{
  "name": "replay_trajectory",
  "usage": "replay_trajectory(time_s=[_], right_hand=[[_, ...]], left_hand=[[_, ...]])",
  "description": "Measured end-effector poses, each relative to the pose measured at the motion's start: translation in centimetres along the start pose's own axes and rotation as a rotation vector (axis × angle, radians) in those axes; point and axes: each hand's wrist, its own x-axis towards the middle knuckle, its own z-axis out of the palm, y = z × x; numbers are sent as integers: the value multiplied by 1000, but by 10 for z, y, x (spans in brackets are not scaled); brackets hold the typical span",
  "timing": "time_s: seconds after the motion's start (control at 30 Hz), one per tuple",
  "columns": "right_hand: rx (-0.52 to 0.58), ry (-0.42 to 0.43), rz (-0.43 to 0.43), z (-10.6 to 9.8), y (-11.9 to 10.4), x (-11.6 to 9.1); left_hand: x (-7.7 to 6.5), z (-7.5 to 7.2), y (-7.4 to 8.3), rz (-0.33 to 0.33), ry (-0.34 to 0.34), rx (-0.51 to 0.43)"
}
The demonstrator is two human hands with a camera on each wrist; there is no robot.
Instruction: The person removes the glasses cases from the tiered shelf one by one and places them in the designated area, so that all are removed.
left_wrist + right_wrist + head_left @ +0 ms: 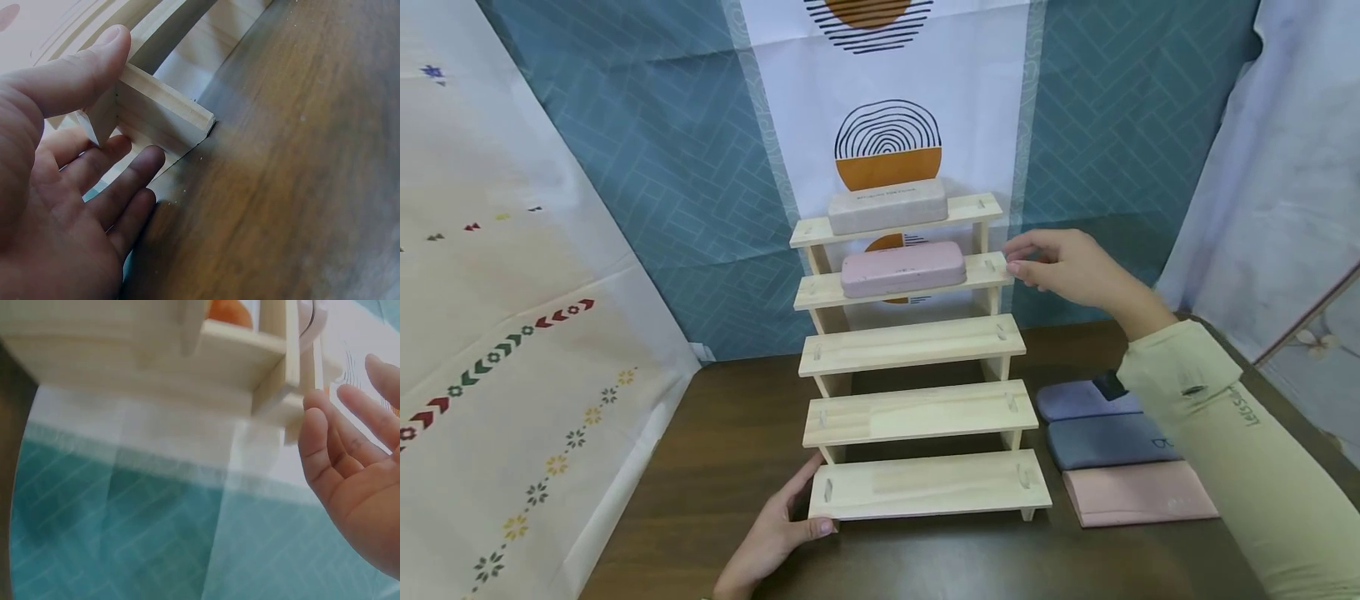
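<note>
A pale wooden stepped rack (913,343) stands on the table, its several narrow shelves rising toward the back. My left hand (772,531) holds the left end of the lowest shelf. In the left wrist view its thumb (103,59) lies on the wood, with the other fingers around the side support. Up at the second shelf from the top, my right hand (1069,267) is by the right end, fingers loosely bent and holding nothing. Whether its fingertips touch the wood, I cannot tell. A pink glasses case (904,269) lies on that shelf; a light grey glasses case (887,207) occupies the top one.
To the right of the rack, a purple case (1082,400), a blue case (1108,441) and a flat pink case (1138,493) lie in a row, partly behind the right sleeve (1247,450). A teal and white patterned cloth (647,167) hangs behind the dark wooden table (722,433).
</note>
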Motion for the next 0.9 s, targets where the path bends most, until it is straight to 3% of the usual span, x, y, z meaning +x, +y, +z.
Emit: replay_trajectory(time_s=[0.17, 0.3, 0.4, 0.73, 0.9], right_hand=[[44, -32, 13, 11, -12, 28], [61, -110, 56, 18, -14, 47], [48, -177, 41, 21, -14, 58], [-47, -295, -18, 28, -20, 76], [-50, -274, -20, 35, -22, 81]], left_hand=[[0, 2, 1, 11, -11, -1], [0, 4, 2, 14, -21, -1], [0, 5, 2, 16, -30, 1], [-1, 1, 0, 32, -32, 19], [-1, -1, 0, 21, -19, 17]])
